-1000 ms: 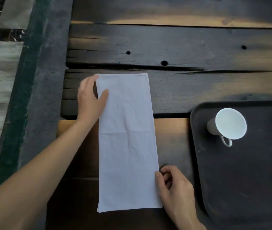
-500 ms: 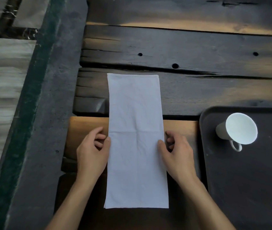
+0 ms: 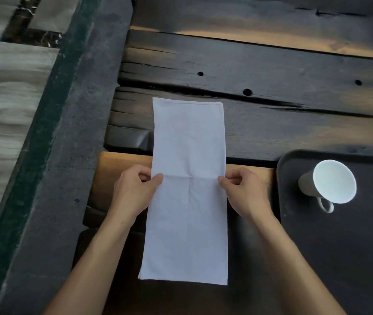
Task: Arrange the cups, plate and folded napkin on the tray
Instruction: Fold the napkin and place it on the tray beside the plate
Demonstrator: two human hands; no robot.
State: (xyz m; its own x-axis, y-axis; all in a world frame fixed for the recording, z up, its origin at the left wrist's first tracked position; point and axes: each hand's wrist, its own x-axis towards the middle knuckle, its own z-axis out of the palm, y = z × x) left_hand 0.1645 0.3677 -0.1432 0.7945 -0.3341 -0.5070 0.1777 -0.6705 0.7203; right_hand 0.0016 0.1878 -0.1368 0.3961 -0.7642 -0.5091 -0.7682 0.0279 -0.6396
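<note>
Fingers [image 3: 157, 178] of the left hand [image 3: 133, 192] are pinched narrowly on the left long edge of the napkin [image 3: 187, 189], thumb on top of the cloth and the other fingers curled beside it. The right edge of the napkin is pinched in the same way by the right hand [image 3: 247, 193], at the same level, where a faint crosswise crease is seen about halfway along the cloth. Whether the fingertips under the cloth are lifting it cannot be told.

The napkin is white and is laid flat as a long narrow strip, already folded lengthwise, with doubled layers showing at its near left corner. Its far end is spread on the dark plank table [image 3: 272, 71]; its middle crosses a lighter wooden board [image 3: 113, 171] that shows to the left of the napkin, behind the left hand.

To the right of the napkin, near it but apart, a dark tray [image 3: 340, 246] is seen, its rounded far-left corner lying just beyond the right hand. One white cup [image 3: 331, 180] is set on the tray near that corner, well apart from the napkin, with its handle pointing toward the person. Only part of the tray is in view. To the left of the napkin, past the table's edge, a grey stone floor [image 3: 51, 201] is seen.
</note>
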